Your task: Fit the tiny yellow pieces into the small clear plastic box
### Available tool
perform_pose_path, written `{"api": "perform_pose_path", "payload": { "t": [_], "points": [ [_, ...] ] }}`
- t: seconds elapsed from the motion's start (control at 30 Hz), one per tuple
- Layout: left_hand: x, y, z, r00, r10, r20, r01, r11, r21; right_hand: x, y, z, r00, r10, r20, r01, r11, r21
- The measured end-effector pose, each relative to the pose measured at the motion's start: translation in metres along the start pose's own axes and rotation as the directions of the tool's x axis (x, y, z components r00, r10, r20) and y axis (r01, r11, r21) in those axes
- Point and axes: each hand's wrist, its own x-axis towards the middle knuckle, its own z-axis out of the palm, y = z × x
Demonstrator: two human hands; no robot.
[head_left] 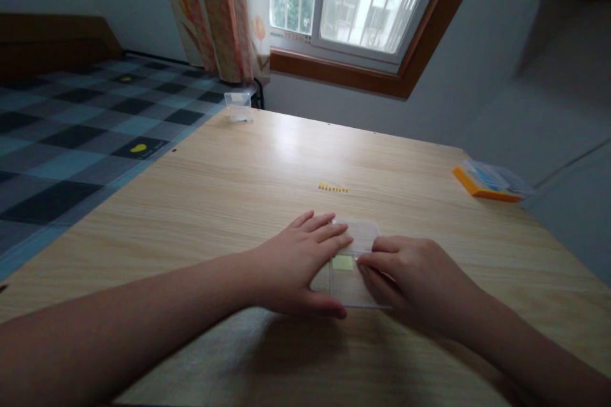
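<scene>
Clear plastic case (356, 289) seemingly open | our left hand (303, 261) spread at 9 o'clock, right hand (413, 270) pinching something we can't identify | yellow pieces (333, 187) left outside, 12 o'clock

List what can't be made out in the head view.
All in the head view:
- Whether the right hand pinches anything: its own fingers hide it.
- Left part of the near box: covered by the left hand.
- Yellow pieces, exact shape: too small.
- Contents of the orange case: blurred.
- Rest of the bed: cut off by the left edge.
</scene>
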Motion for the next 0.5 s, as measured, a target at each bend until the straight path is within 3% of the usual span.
{"api": "perform_pose_path", "payload": {
  "t": [0.5],
  "points": [
    [-0.0004, -0.0013, 0.0013, 1.000, 0.000, 0.012, 0.000, 1.000, 0.005, -0.0005, -0.0011, 0.0014, 0.999, 0.021, 0.026, -0.021, 1.000, 0.009]
  ]
}}
